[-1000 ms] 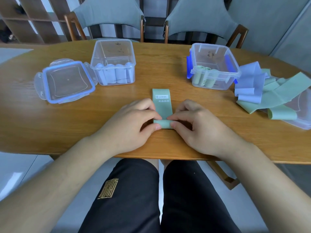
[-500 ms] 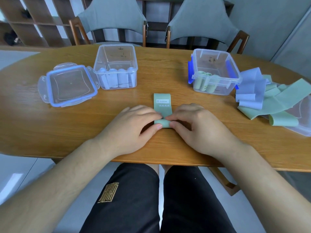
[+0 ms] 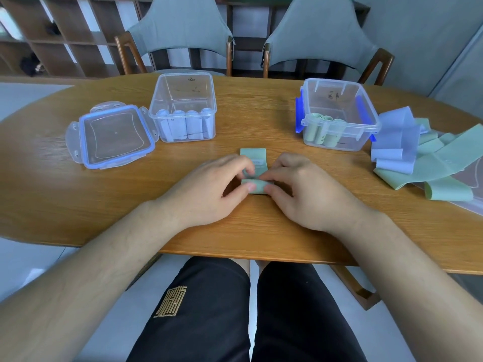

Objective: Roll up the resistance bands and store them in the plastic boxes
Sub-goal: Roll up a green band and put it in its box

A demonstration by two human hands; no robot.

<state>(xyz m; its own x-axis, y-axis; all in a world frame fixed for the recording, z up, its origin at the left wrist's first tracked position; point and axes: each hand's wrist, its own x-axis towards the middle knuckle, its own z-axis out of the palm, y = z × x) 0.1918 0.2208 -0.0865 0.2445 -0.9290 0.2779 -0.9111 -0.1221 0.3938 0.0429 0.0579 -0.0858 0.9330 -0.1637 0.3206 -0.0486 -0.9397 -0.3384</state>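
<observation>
Pinching the half-rolled green band (image 3: pixel 257 186), left hand (image 3: pixel 209 194) and right hand (image 3: pixel 303 190) curl tight — any slackened grip risks it springing loose.

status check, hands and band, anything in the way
Left hand and right hand both pinch the green band, part rolled on table. Far end lies flat. Green box open, nothing between.

A: What stands beyond the oval wooden table (image 3: pixel 78 199)?
B: Two grey-backed, wood-framed seats at the top of the frame: the left chair (image 3: pixel 180 30) and the right chair (image 3: pixel 318 32).
A: And the corners?
B: Brown open shelving (image 3: pixel 52 48) upper left, pale grey wall (image 3: pixel 418 35) upper right, light glossy floor (image 3: pixel 23 262) lower left.
</observation>
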